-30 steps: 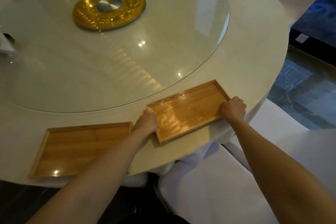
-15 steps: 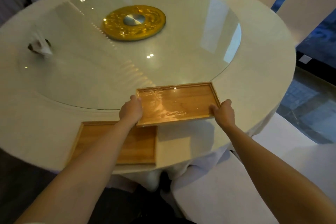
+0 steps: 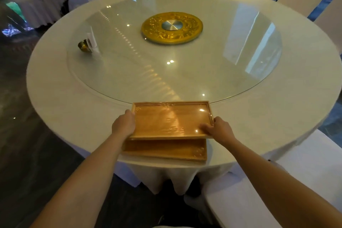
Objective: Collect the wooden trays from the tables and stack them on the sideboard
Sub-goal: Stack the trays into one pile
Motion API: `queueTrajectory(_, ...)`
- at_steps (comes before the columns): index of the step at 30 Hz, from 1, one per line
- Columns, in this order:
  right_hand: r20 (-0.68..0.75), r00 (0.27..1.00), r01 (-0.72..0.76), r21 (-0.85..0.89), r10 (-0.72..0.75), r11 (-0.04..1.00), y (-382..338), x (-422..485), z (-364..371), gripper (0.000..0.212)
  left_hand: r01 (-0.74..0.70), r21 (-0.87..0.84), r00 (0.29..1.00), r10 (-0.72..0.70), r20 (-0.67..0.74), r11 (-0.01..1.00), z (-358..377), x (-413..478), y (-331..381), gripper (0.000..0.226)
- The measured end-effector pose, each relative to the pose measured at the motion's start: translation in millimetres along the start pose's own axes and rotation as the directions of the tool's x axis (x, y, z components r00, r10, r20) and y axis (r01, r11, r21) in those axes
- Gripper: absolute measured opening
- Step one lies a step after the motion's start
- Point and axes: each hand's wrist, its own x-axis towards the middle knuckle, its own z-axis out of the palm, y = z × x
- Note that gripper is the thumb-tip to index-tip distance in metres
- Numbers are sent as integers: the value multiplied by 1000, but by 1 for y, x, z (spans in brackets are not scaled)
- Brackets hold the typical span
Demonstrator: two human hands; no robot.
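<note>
A wooden tray (image 3: 170,119), wrapped in glossy film, is held by its two short ends just above a second wooden tray (image 3: 164,149). My left hand (image 3: 123,125) grips the upper tray's left end and my right hand (image 3: 219,130) grips its right end, thumb on the inside. The lower tray lies flat at the near edge of the round table (image 3: 77,109). The upper tray covers most of it, shifted slightly away from me, so only its near strip shows.
A glass turntable (image 3: 185,72) with a gold centre disc (image 3: 172,27) fills the table's middle. A small brass holder with a folded napkin (image 3: 88,42) stands at its left. White-covered chairs (image 3: 305,181) ring the table, one close at my right.
Both hands lifted the right-hand tray off the table and carried it left, over the other tray. My view shifted left with it.
</note>
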Motion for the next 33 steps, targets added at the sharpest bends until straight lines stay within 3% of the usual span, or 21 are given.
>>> queueTrajectory(18,25,1000,-6,-281,13,960,-8,-33,33,58,-59,-19,993,61,106,998,22,4,-41,41)
queueTrajectory(33,140,985,-74,-191,102,979,7,-37,36,61,-141,16,984,138,112,990,25,2,-47,41)
